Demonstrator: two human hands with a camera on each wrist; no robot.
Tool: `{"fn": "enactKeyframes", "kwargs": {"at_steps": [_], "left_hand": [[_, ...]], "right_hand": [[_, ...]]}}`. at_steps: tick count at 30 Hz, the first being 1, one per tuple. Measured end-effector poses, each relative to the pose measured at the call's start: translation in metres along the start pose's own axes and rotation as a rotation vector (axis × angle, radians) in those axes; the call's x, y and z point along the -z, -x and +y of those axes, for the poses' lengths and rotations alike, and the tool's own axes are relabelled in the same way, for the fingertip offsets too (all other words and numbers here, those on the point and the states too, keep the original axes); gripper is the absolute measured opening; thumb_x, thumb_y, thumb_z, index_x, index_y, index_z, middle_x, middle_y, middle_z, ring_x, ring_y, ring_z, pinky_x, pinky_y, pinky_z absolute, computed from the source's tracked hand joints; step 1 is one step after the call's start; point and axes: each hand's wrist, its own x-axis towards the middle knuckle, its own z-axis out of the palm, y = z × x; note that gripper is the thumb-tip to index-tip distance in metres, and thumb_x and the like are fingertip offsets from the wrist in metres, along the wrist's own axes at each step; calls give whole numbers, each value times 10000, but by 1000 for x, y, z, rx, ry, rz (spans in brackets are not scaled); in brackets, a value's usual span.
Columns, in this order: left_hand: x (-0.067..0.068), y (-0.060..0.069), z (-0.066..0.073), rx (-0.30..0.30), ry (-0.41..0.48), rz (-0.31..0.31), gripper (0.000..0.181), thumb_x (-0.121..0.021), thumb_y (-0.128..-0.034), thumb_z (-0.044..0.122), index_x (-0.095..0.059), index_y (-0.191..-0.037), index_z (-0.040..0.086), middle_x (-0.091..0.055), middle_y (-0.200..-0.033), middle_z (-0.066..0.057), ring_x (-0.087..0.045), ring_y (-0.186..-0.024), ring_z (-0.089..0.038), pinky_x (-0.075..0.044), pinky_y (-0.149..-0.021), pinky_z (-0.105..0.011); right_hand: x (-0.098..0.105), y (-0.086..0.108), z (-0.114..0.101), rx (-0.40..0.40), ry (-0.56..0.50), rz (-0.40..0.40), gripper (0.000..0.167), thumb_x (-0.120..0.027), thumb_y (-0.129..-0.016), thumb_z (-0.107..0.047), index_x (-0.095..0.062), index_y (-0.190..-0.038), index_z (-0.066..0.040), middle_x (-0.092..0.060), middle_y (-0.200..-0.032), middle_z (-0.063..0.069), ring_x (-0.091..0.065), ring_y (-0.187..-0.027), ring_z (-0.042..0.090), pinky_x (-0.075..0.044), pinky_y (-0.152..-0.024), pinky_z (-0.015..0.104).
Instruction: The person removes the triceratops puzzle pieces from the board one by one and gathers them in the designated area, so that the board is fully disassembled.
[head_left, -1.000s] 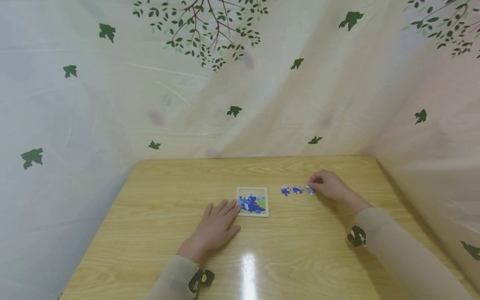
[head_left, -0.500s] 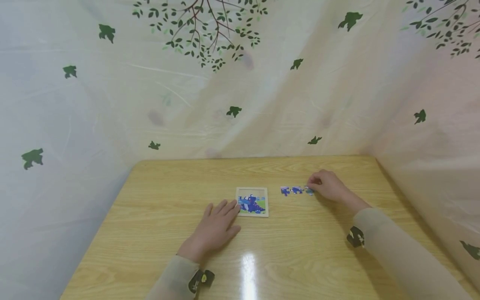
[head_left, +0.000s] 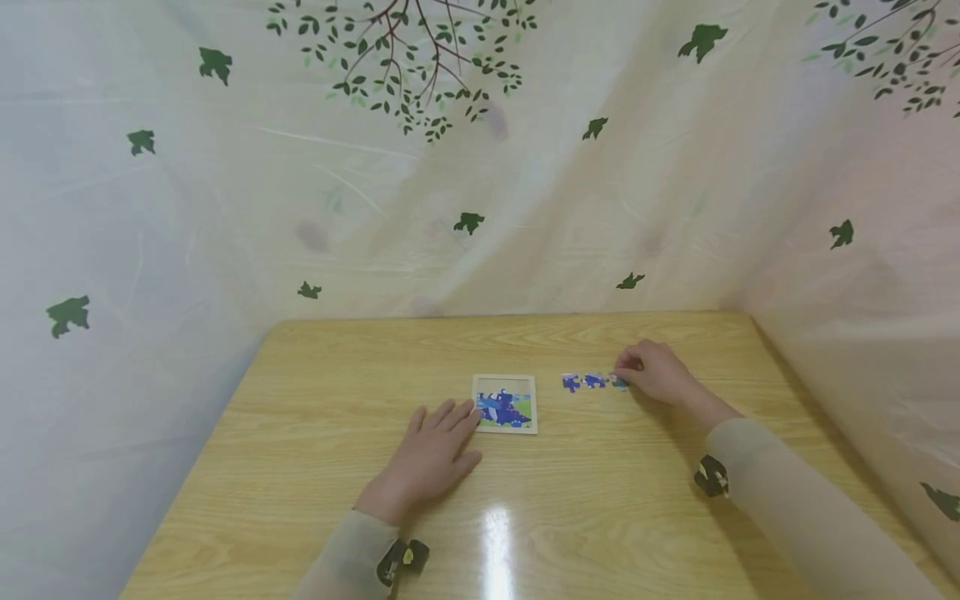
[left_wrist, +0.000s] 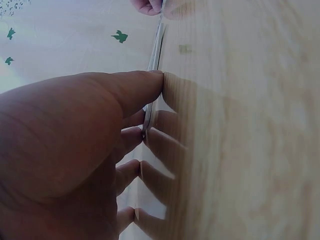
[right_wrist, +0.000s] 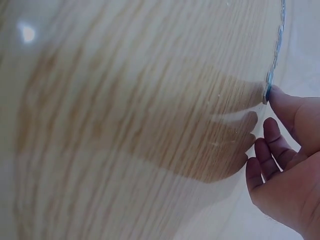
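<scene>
A small wooden jigsaw tray (head_left: 536, 406) lies on the table, its lower part filled with a blue dinosaur picture and a bare strip along the top. Flat and spread, my left hand (head_left: 427, 458) rests on the table with fingertips on the tray's left edge. To the tray's right, two jigsaw pieces (head_left: 571, 382) (head_left: 595, 380) lie in a row with a third piece (head_left: 618, 382). My right hand (head_left: 656, 372) pinches that third piece by its right side. In the right wrist view the thumb (right_wrist: 285, 107) touches the piece's end (right_wrist: 268, 92); the index finger is mostly hidden.
The wood-grain table (head_left: 315, 375) runs back to a pale curtain (head_left: 375, 233) printed with leaves and birds. Another curtain side (head_left: 847, 292) borders the table's right edge. A bright light reflection lies on the tabletop near the front.
My right hand has shifted very slightly left, and its fingertips cover a bit more of the third jigsaw piece. The left hand and the tray have stayed put.
</scene>
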Motion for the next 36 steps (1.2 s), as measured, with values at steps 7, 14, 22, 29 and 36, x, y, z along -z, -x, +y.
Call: {"fn": "enactKeyframes", "kwargs": {"at_steps": [7, 14, 22, 29, 36], "left_hand": [[0, 0, 0, -2, -3, 3, 679, -539, -1150, 486, -394, -1725, 155, -299, -1803, -62, -227, -1669, -373, -71, -1327, -693], [1, 2, 2, -1, 3, 2, 677, -554, -1147, 465, -398, -1722, 143, -306, -1799, -75, -230, -1667, -378, -68, -1326, -695], [0, 3, 4, 0, 2, 8, 669, -559, -1148, 455, -405, -1719, 144, -311, -1799, -75, -234, -1666, -382, -72, -1329, -690], [0, 3, 5, -2, 3, 7, 667, -556, -1149, 450, -405, -1718, 134, -313, -1797, -83, -237, -1664, -385, -76, -1328, -692], [0, 4, 6, 2, 2, 5, 653, -557, -1153, 436, -414, -1715, 137, -323, -1795, -80, -239, -1665, -382, -84, -1331, -685]], "right_hand": [[-2, -1, 4, -8, 10, 1, 80, -753, -1062, -157, -787, -1001, -119, -712, -994, 46, -586, -965, 288, -422, -938, 511], [-1, -1, 3, 1, 15, -9, 74, -744, -1066, -152, -783, -1013, -118, -727, -1015, 50, -595, -988, 296, -428, -964, 542], [2, 2, 1, -17, -44, -33, 99, -719, -1089, -159, -778, -1084, -79, -738, -1083, 89, -640, -1074, 335, -499, -1029, 594], [8, 5, -12, -40, -105, -18, 216, -699, -1104, -168, -743, -1237, -3, -741, -1235, 188, -640, -1264, 452, -488, -1125, 676], [4, 5, -47, -50, -143, 31, 415, -756, -1064, -158, -679, -1422, 35, -693, -1360, 258, -598, -1327, 487, -505, -1105, 665]]}}
